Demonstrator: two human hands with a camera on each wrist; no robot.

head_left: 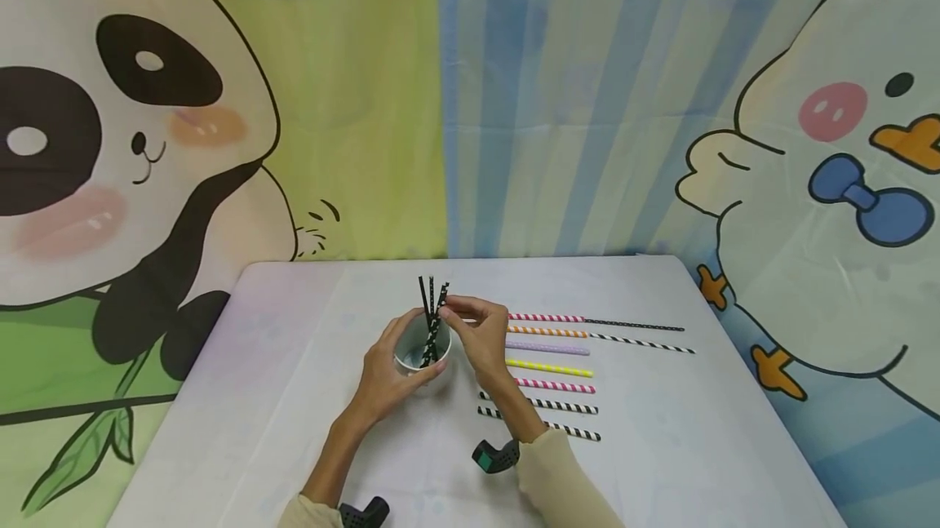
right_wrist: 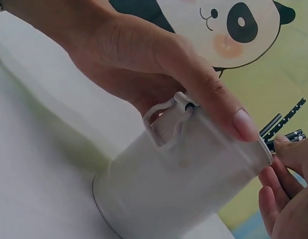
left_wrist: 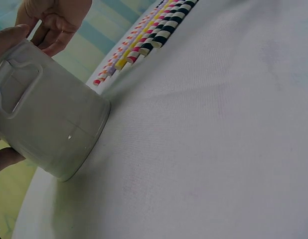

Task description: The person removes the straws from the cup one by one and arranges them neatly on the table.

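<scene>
A white metal cup (head_left: 410, 348) with a small loop on its side stands on the table, tilted by the camera angle in both wrist views. My left hand (head_left: 383, 371) holds it around the upper part, thumb on the near side of the rim. Several black straws with white patterns (head_left: 431, 324) stand in the cup, leaning apart at the top. My right hand (head_left: 481, 340) is at the cup's right rim, pinching a black dotted straw (head_left: 443, 296) between thumb and fingers. In the right wrist view the thumb partly covers the straws (right_wrist: 288, 117).
Right of the cup, straws lie in roughly parallel rows: pink-striped (head_left: 547, 317), orange (head_left: 547, 332), lavender (head_left: 551, 347), yellow (head_left: 552, 368) and black-and-white ones (head_left: 576, 432). Two thin black patterned straws (head_left: 635, 325) extend farther right. The white table (head_left: 698, 446) meets a cartoon-printed curtain (head_left: 367, 104).
</scene>
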